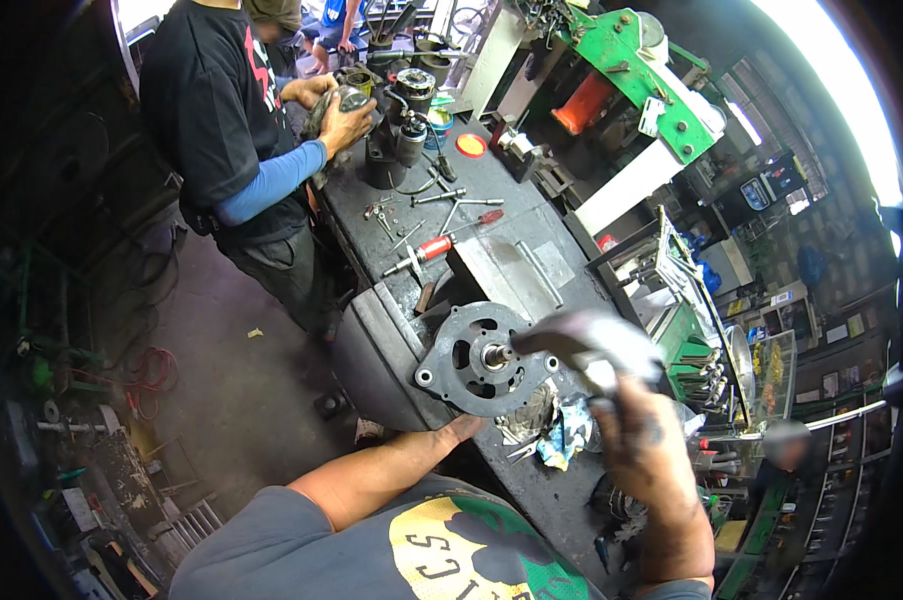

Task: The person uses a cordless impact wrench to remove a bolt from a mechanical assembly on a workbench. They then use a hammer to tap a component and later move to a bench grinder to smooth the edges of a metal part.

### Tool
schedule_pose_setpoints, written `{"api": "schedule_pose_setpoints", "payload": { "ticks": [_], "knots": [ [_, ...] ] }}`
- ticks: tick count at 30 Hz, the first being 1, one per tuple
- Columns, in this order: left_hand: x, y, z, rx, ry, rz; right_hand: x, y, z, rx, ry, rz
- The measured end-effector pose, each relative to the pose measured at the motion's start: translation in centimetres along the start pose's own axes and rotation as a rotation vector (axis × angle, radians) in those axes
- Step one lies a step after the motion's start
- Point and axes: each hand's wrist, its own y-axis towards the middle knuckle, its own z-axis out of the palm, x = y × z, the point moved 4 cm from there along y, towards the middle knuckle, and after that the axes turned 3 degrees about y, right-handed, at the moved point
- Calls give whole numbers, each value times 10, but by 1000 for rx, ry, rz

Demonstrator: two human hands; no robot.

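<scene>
Nearest me, the right hand point(651, 440) is wrapped around a motion-blurred hammer point(596, 350), raised just right of the flanged housing point(478, 362). That sits at the near edge of the worktop point(531, 215), shaft point(496, 356) up; the left hand point(459, 430) is at its near rim, fingers hidden, grip unclear. Looks like the hammering step; the next blow calls for square aim and firm support. Farther off lies a red-handled tool point(434, 248).

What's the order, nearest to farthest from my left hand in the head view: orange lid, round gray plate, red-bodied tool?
1. Round gray plate: right by your left hand, just above it in the picture.
2. Red-bodied tool: farther up, toward the left side of the bench.
3. Orange lid: farthest, near the bench's far end.
</scene>
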Motion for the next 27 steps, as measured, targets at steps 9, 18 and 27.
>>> {"api": "schedule_pose_setpoints", "payload": {
  "ticks": [9, 18, 27],
  "knots": [
    [1, 4, 1, 15, 28, 11, -4, 0, 7, 168, -56, 87],
    [0, 2, -3, 6, 58, 19, -10, 3, 11, 184, -157, 74],
    [-2, 5, 4, 19, 78, 34, -9, 1, 5, 127, -63, 43]
  ]
}}
